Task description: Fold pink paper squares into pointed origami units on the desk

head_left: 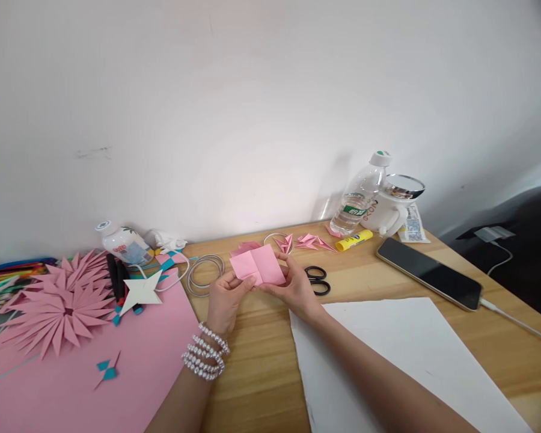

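A small pink sheet of paper [265, 263] with a crease down its middle is held up above the wooden table. My left hand [228, 296] pinches its lower left part between thumb and fingers, and a pearl bracelet circles that wrist. On the lower right edge, my right hand [294, 285] is closed with its thumb in front and fingers behind. Just beyond the sheet lies more pink paper [244, 247], partly hidden by it. Black-handled scissors [318, 280] rest right of my right hand, their blades hidden.
Folded pink paper pieces [307, 241], a yellow glue stick [354, 240], a water bottle [359, 195], a mug [388, 207] and a phone [428, 272] stand or lie right. A white board [388, 349] is in front. Pink paper stars [65, 313] and silver rings [202, 273] lie left.
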The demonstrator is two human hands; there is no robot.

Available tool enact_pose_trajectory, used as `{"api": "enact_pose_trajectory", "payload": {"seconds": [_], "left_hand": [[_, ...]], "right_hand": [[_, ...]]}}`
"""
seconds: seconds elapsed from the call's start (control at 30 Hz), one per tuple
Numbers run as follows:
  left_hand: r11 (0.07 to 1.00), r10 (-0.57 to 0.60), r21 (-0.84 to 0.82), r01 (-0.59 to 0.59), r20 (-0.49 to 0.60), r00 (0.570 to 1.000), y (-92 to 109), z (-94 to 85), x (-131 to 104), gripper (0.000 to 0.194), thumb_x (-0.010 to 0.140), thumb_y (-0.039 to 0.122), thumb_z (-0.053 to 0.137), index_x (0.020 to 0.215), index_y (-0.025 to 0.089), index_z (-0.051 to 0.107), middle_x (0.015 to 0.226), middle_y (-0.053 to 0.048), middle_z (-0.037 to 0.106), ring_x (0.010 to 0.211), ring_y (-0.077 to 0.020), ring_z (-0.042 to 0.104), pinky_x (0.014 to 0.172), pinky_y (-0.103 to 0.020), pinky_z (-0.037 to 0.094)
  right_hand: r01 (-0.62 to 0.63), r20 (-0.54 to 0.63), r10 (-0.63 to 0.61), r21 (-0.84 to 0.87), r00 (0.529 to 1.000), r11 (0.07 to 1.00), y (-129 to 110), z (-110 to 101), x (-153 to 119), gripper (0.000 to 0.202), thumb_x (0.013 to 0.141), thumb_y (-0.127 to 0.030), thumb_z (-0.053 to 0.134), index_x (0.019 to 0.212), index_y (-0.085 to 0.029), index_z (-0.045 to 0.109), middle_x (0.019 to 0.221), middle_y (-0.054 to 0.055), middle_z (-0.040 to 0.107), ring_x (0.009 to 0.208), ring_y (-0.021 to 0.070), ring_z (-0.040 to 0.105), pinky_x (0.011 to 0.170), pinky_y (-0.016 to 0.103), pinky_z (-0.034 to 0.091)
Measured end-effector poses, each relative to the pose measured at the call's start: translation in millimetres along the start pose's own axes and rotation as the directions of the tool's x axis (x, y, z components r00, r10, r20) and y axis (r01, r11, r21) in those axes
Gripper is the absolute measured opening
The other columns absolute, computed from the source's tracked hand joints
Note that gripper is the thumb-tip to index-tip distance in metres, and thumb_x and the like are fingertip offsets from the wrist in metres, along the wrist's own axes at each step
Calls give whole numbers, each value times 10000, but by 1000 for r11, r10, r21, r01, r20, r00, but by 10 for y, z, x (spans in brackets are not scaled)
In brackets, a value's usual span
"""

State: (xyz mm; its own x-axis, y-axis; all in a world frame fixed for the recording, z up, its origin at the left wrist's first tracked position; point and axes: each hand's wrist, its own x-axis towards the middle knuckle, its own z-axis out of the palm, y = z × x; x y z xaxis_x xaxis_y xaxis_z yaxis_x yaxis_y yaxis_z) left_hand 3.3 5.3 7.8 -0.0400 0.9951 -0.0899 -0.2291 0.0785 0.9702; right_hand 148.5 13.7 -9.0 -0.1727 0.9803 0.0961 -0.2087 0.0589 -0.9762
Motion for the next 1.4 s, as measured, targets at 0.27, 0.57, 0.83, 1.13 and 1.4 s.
{"api": "enact_pose_trajectory", "payload": {"seconds": [0.27, 0.57, 0.83, 1.13, 1.4], "left_hand": [[999, 1, 32, -1, -13, 1000, -16, -2, 4, 253, 591, 212, 705, 824, 121, 665, 733, -44, 691, 581, -96, 558, 594, -207, 440], [999, 6, 49, -5, -20, 1000, -11, -3, 0, 231, 585, 227, 707, 788, 122, 668, 695, -38, 689, 566, -104, 562, 580, -213, 442], [999, 13, 52, -12, -21, 1000, -28, -9, 2, 223, 602, 238, 696, 789, 119, 669, 714, -52, 695, 583, -118, 582, 593, -226, 457], [999, -12, 37, 11, 35, 999, 36, 40, -35, 312, 601, 225, 697, 892, 120, 664, 819, -78, 707, 743, -182, 634, 696, -282, 482], [999, -32, 32, 30, 64, 997, 20, 6, -19, 387, 551, 248, 731, 906, 110, 660, 857, -97, 701, 767, -206, 639, 720, -302, 488]], "right_hand": [[-2, 7, 2, 0, 1000, 1000, 47, -12, 16, 540, 591, -243, 702, 1069, -181, 459, 980, 77, 624, 849, 207, 605, 735, 327, 484], [-9, 15, 9, 16, 1000, 1000, 50, -6, 28, 486, 584, -258, 703, 1015, -175, 493, 875, 53, 628, 759, 184, 597, 649, 299, 498], [-2, 23, 2, 7, 1000, 1000, 47, 1, 28, 481, 603, -269, 683, 1034, -172, 492, 868, 48, 612, 653, 147, 573, 587, 276, 488], [24, 33, -18, -183, 999, 983, 13, -22, 4, 359, 608, -303, 677, 913, -148, 568, 769, 20, 622, 689, 168, 566, 600, 262, 458], [30, 37, -24, -166, 999, 986, 28, -22, 22, 434, 609, -319, 678, 992, -151, 561, 830, 41, 621, 760, 197, 558, 613, 271, 452]]}}
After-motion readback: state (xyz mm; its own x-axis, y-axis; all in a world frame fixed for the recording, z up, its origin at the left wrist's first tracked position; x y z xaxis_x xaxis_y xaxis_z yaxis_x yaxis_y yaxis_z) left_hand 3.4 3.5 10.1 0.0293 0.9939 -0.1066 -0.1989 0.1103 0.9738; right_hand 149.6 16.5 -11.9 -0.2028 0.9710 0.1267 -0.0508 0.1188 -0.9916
